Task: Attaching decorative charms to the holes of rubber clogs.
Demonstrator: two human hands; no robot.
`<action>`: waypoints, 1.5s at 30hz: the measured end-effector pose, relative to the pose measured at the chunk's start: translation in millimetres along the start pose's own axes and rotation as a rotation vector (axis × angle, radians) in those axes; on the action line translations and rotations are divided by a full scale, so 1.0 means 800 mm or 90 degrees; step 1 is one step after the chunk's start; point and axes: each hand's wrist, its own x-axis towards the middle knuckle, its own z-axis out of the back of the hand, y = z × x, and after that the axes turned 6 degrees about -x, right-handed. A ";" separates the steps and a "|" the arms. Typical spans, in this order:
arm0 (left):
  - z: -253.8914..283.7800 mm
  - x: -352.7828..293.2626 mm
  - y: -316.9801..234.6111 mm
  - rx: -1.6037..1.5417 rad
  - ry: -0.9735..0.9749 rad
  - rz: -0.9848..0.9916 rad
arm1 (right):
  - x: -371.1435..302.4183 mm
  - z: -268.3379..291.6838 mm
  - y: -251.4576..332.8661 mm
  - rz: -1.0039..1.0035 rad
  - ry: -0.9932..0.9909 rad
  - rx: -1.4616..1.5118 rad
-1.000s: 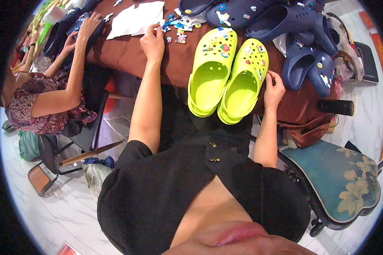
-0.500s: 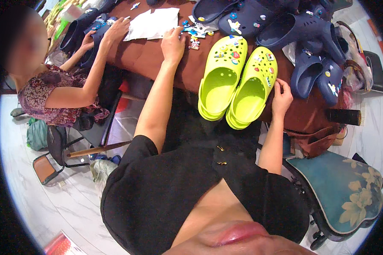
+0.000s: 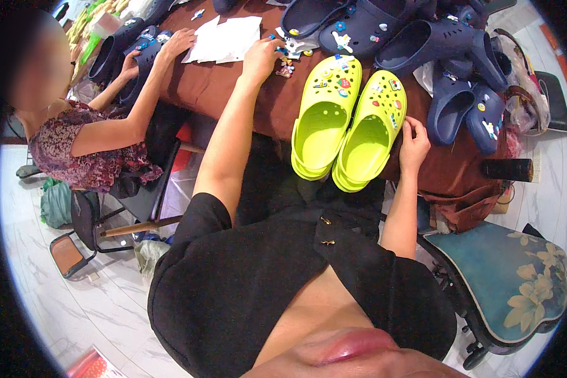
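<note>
A pair of lime-green clogs lies side by side at the table's near edge, toes away from me: the left clog [image 3: 321, 135] and the right clog [image 3: 365, 148]. Colourful charms dot both uppers. My left hand [image 3: 260, 61] is at a small pile of shoe charms [image 3: 286, 67], fingers bent and drawn together among them; what they pinch is too small to make out. Beside the right clog's outer side is my right hand [image 3: 414, 143], its fingers curled and the tips close to the clog's edge. Anything between those fingertips is hidden.
Navy clogs with charms [image 3: 359, 34] are heaped along the far right of the brown-covered table [image 3: 198, 88]. White paper sheets [image 3: 223, 41] lie left of the charms. At far left, a co-worker's hands [image 3: 181, 43] handle a navy clog [image 3: 146, 55]. A blue chair [image 3: 498, 283] stands right.
My left hand has shifted slightly right, further into the charm pile, its fingers closing there. The co-worker's hand has moved a little. My right hand stays beside the lime clog.
</note>
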 end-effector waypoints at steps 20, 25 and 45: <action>0.081 -0.062 -0.091 -0.811 -0.058 0.288 | -0.012 0.015 0.050 -0.110 -0.104 0.167; 0.100 -0.083 -0.157 -0.898 0.052 0.279 | -0.013 0.035 0.127 0.146 -0.083 0.108; 0.073 -0.135 -0.248 -0.556 0.104 0.008 | -0.032 0.035 0.140 0.331 -0.029 0.026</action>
